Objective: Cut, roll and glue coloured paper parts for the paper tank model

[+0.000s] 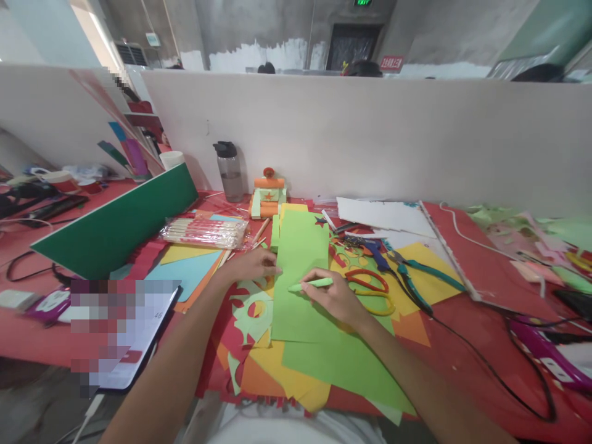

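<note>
A light green pen [317,284] is gripped in my right hand [335,297], its tip touching or just over a green paper sheet [300,246]. My left hand [257,264] rests at that sheet's left edge, fingers loosely bent and thumb apart, fingertips on the paper. A small dark star cutout [320,221] lies at the sheet's top right. Under the sheet's lower end spreads a larger green paper [337,364]. Red-and-yellow-handled scissors [370,290] lie right of my right hand. Left of the sheet are pale green paper scraps [252,311] with cut holes.
Teal-handled pliers [430,274] and a blue glue gun [379,256] lie at right, a black cord trailing. Behind stand an orange-and-green paper model [268,196] and a water bottle [230,172]. At left are wrapped sticks [203,232], a green board [124,222] and a tablet [139,345].
</note>
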Demonstrator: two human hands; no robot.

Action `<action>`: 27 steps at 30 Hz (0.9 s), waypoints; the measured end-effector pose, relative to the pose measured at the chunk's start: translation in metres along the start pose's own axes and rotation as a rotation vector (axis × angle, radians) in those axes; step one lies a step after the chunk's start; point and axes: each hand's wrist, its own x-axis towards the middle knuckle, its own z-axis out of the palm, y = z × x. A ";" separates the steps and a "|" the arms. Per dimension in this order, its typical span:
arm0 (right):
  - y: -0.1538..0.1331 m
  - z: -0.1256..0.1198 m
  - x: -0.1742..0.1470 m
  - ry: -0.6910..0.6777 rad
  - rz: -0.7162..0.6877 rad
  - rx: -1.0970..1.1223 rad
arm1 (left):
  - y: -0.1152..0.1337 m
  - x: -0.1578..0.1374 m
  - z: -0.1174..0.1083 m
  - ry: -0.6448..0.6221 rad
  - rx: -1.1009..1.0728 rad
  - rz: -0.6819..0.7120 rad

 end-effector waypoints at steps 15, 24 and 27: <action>-0.002 0.002 -0.001 -0.047 -0.002 -0.076 | 0.001 0.001 0.001 -0.010 -0.027 -0.029; -0.003 0.002 -0.001 -0.043 0.000 -0.074 | 0.000 0.001 0.000 -0.008 0.012 -0.014; -0.003 0.002 -0.001 -0.056 0.000 -0.071 | -0.003 0.002 0.001 0.018 0.051 -0.005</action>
